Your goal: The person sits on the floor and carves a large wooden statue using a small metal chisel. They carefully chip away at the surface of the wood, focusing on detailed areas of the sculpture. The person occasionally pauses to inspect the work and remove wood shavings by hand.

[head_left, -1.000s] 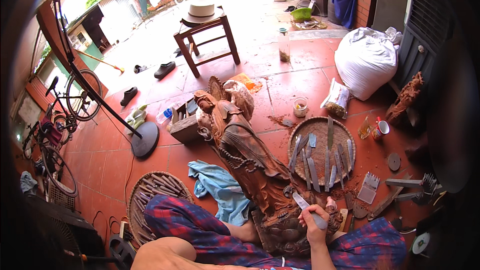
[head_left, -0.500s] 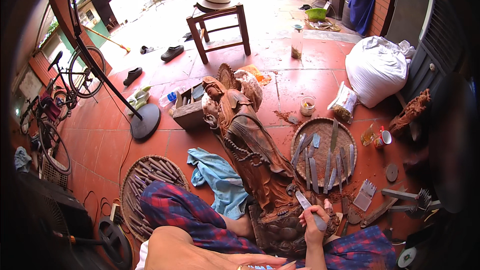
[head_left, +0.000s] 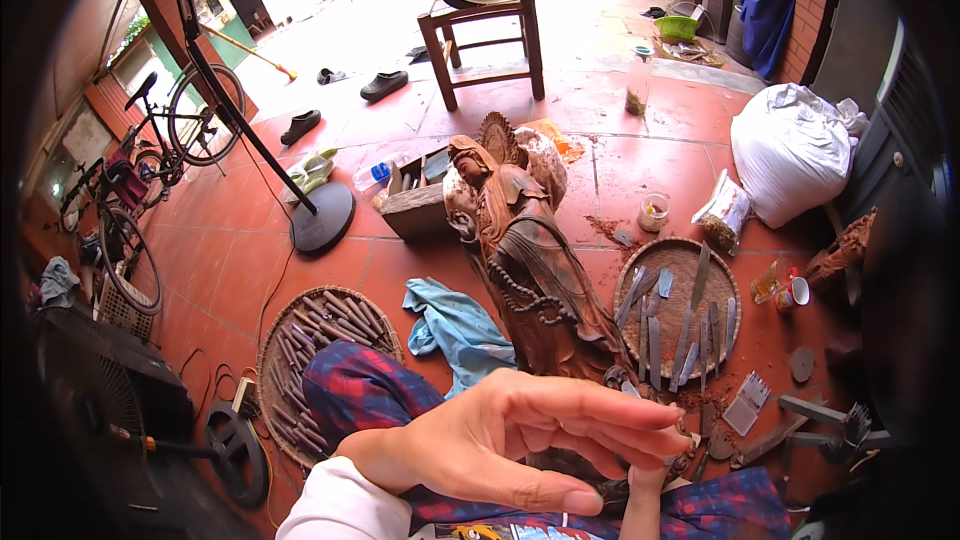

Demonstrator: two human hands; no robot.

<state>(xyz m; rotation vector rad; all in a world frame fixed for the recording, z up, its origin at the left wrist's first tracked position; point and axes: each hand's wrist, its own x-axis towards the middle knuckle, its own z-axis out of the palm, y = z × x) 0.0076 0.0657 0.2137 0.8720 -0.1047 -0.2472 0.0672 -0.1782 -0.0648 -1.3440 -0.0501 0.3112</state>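
My left hand (head_left: 525,425) is raised close to the camera, its fingers stretched out and the thumb apart, holding nothing. Behind it, my right hand (head_left: 648,480) is mostly hidden at the foot of a carved wooden statue (head_left: 535,250). The end of a flat, pale-bladed hand tool (head_left: 628,387) shows above my left fingers; the grip on it is covered now, but the earlier picture shows it in my right hand. The reddish-brown robed figure with a beaded strand lies on its back between my legs, its head away from me and its base hidden by my left hand.
At right, a round woven tray (head_left: 722,280) holds several flat files or blades. At left, another basket (head_left: 262,365) holds many handled tools. A blue cloth (head_left: 455,335), a wooden box (head_left: 415,212), a lamp base (head_left: 323,220), a mug (head_left: 793,294) and a white sack (head_left: 795,155) stand around the statue.
My left hand has risen from the lower edge and moved right, now covering the statue's base and most of my right hand. The whole view has shifted, so surroundings appear further right.
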